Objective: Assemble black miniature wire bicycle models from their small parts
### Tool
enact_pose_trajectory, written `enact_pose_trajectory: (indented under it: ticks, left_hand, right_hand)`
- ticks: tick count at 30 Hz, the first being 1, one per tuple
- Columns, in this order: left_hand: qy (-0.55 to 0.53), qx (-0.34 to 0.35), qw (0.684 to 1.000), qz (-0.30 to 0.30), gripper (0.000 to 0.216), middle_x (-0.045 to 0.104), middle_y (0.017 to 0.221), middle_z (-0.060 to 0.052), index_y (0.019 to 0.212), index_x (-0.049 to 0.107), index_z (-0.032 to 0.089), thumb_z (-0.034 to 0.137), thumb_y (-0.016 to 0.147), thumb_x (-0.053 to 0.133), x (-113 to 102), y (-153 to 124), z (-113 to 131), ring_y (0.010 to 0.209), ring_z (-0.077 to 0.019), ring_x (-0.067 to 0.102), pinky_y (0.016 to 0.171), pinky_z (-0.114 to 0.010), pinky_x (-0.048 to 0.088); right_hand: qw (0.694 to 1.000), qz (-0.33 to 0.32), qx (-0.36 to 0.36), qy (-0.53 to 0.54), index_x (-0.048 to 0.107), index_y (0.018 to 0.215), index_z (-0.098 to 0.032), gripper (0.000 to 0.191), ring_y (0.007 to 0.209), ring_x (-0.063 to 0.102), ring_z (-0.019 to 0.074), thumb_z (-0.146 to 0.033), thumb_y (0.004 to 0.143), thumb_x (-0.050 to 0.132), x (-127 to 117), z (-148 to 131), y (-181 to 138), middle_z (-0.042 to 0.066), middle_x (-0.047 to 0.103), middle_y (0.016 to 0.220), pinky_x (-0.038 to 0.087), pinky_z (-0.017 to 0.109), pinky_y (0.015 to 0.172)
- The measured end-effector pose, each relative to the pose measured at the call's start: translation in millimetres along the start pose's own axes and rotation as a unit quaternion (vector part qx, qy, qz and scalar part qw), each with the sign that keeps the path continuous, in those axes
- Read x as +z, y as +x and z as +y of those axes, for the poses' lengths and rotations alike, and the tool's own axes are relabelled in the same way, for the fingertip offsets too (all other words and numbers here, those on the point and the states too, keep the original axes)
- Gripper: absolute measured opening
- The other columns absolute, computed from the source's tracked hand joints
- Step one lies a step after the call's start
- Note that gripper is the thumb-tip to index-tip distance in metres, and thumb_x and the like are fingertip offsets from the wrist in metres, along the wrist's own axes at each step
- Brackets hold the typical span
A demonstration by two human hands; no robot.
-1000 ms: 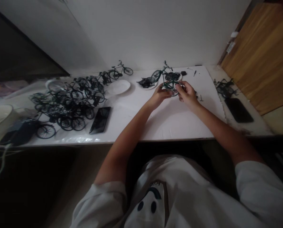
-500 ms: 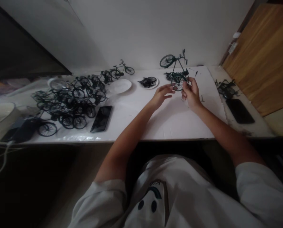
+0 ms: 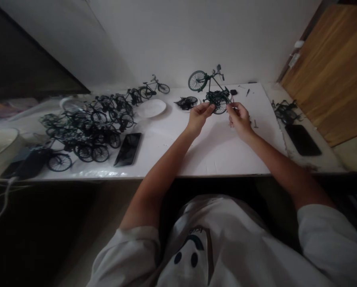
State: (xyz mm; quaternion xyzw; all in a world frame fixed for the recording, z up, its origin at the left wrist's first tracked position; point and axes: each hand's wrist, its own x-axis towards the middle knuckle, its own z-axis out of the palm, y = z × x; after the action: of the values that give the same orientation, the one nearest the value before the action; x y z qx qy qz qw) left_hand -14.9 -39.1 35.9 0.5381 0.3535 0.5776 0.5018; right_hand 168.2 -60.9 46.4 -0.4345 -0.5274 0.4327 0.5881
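Note:
A small dark green model bicycle (image 3: 216, 85) is tilted up on one end above the table, one wheel high at the left and the other low between my hands. My left hand (image 3: 198, 116) is closed, thumb and fingers pinching the left edge of the lower wheel (image 3: 220, 106). At that wheel's right side, my right hand (image 3: 240, 119) has its fingertips pressed together. Whatever they pinch is too small and dark to make out. Behind the bicycle, dark parts are partly hidden.
Many model bicycles (image 3: 91, 123) crowd the left side, beside a phone (image 3: 128, 150). A white plate (image 3: 152, 108) and a smaller dish holding dark parts (image 3: 186, 103) stand mid-table. Small tools (image 3: 248, 92) lie at right, with another phone (image 3: 302, 139) beyond the board's edge.
The bicycle has shifted left. My left hand's fingers, apart before, have closed on the lower wheel. My right hand's fingertips now sit at the wheel's edge instead of over it.

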Motion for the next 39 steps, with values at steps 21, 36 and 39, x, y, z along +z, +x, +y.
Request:
enact_pose_trajectory:
  ticks: [21, 36, 39]
  left_hand:
    - [0.011, 0.006, 1.000, 0.027, 0.039, 0.079, 0.098, -0.006, 0.093, 0.078, 0.022, 0.059, 0.086, 0.089, -5, 5, -3, 0.103, -0.0205, 0.070, 0.089, -0.033, 0.053]
    - [0.036, 0.040, 0.997, -0.049, 0.046, 0.079, 0.093, -0.006, 0.092, 0.084, 0.020, 0.065, 0.083, 0.090, -3, 6, -10, 0.094, -0.0192, 0.070, 0.091, -0.033, 0.056]
    - [0.035, 0.020, 0.997, -0.066, 0.051, 0.083, 0.105, -0.007, 0.107, 0.086, 0.020, 0.063, 0.079, 0.093, -4, 6, -14, 0.103, -0.0201, 0.073, 0.101, -0.035, 0.056]
  right_hand:
    - [1.000, 0.007, 0.009, 0.016, 0.059, 0.090, -0.027, 0.059, 0.051, 0.030, 0.0110, -0.083, 0.087, 0.077, -4, -5, 2, -0.008, 0.031, 0.061, 0.028, 0.024, 0.043]
    - [0.999, 0.009, -0.043, -0.001, 0.068, 0.098, -0.025, 0.056, 0.057, 0.035, 0.0109, -0.073, 0.077, 0.090, -7, 11, 8, -0.006, 0.045, 0.069, 0.028, 0.024, 0.048]
    - [0.995, 0.024, -0.096, -0.031, 0.071, 0.098, -0.024, 0.052, 0.065, 0.042, 0.0125, -0.068, 0.078, 0.092, -10, 8, 9, -0.004, 0.048, 0.074, 0.036, 0.023, 0.053]
